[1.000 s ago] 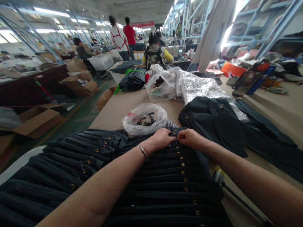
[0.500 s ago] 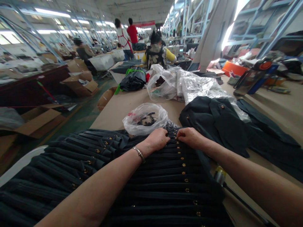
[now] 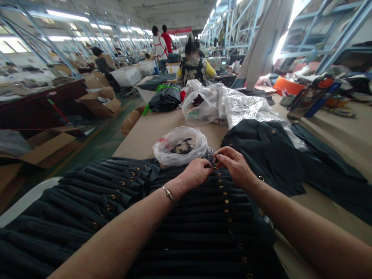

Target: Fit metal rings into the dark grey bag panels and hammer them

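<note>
Dark folded garments [image 3: 200, 217] lie overlapping in a long row before me, with small gold-coloured metal fittings down one side. At the far end of this row, my left hand [image 3: 199, 171] is closed, fingertips pinching the edge of the dark cloth by a gold fitting. Just right of it, my right hand [image 3: 234, 164] pinches a small dark piece [image 3: 216, 157] between thumb and finger, slightly above the cloth; its exact kind is too small to tell. A clear plastic bag [image 3: 162, 152] holding small dark scraps stands open just beyond my left hand.
A second row of dark garments [image 3: 72, 205] spreads left. More dark garments [image 3: 261, 151] lie right, near clear plastic packaging [image 3: 247, 102]. Farther back are a black bundle [image 3: 165, 99] and a bottle [image 3: 308, 95]. A person in yellow sleeves [image 3: 194, 68] sits ahead; cardboard boxes [image 3: 100, 102] stand left.
My right hand has lifted a little off the cloth and turned, with the small dark piece now showing in its fingers. My left hand has stayed nearly in place.
</note>
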Demonstrator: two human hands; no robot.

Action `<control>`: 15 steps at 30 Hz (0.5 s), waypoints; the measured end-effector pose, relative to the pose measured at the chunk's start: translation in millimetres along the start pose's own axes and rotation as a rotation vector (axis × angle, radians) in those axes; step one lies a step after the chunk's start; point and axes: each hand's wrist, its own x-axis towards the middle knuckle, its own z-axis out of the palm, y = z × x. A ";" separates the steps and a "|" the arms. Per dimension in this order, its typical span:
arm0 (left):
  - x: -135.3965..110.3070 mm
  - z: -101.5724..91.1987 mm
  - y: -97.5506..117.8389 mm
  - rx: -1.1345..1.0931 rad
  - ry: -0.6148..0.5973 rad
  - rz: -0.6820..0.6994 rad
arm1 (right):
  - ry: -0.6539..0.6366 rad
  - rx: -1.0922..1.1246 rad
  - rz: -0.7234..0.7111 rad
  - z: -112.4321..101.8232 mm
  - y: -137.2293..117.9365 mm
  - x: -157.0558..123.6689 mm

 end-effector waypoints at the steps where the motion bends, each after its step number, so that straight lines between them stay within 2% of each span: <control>1: -0.9 -1.1 0.1 -0.019 0.019 -0.026 | -0.036 -0.013 0.044 -5.8 -2.3 0.2; 5: -1.7 -1.2 1.4 -0.133 0.065 -0.086 | -0.279 -0.260 0.248 -27.4 5.5 -0.9; 8: -0.1 3.0 4.0 -0.186 0.021 -0.047 | -0.393 -0.455 0.221 -33.7 17.7 -4.1; 11: 2.0 6.1 5.9 -0.101 0.006 -0.001 | -0.396 -0.558 0.185 -31.8 20.1 -7.4; 15: 2.9 5.1 6.9 0.015 -0.044 0.032 | -0.350 -0.490 0.260 -28.5 15.0 -11.2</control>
